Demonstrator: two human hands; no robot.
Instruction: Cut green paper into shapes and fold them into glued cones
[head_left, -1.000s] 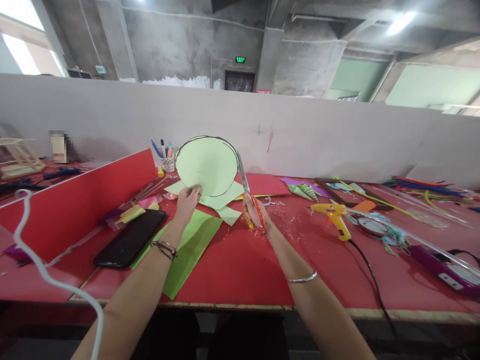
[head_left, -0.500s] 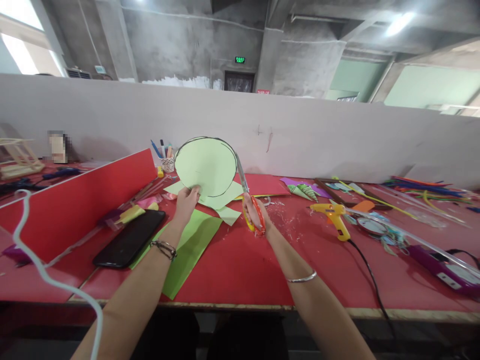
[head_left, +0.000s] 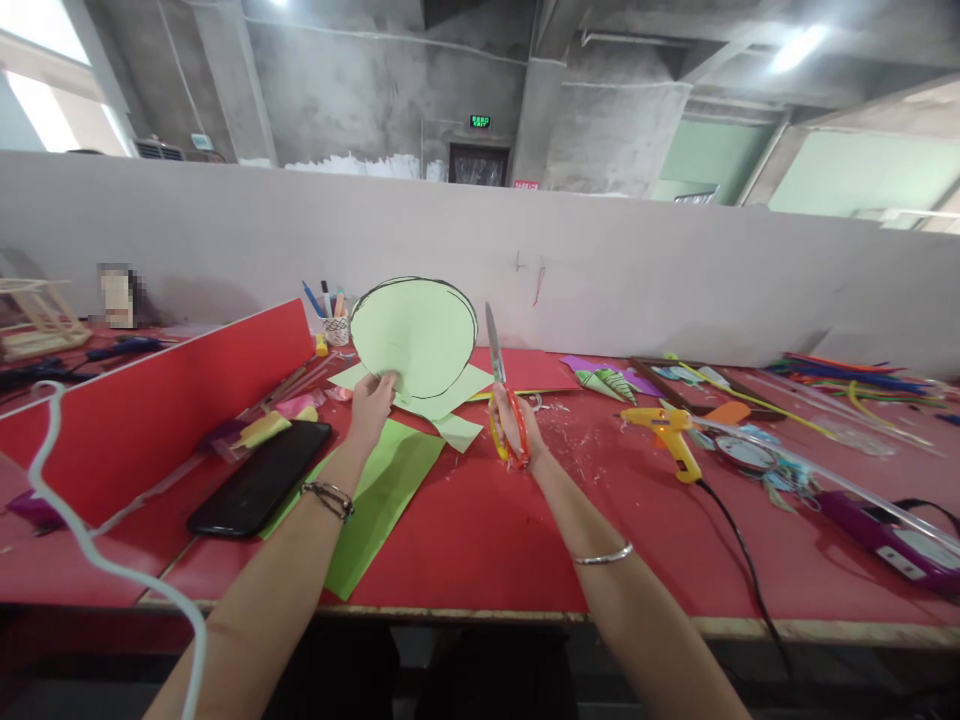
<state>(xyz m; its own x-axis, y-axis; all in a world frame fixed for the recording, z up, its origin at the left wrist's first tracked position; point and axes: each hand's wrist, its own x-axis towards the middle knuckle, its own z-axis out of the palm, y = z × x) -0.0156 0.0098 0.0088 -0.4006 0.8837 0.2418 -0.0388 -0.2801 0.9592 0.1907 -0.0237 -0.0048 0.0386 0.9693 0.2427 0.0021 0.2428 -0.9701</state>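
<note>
Head view | left fingers pinch pale-green disc [head_left: 414, 335]; right fingers grip scissors [head_left: 501, 375], blades beside disc edge, apart

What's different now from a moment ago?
The right hand has moved the scissors slightly right, so a gap now shows between the blades and the paper disc. Nothing was picked up or let go: the left hand still grips the disc. The phone and glue gun stayed put.

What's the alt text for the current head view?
Left hand holds up a pale green paper disc outlined in black; right hand holds scissors beside it, over a red table with a phone and yellow glue gun.
</note>
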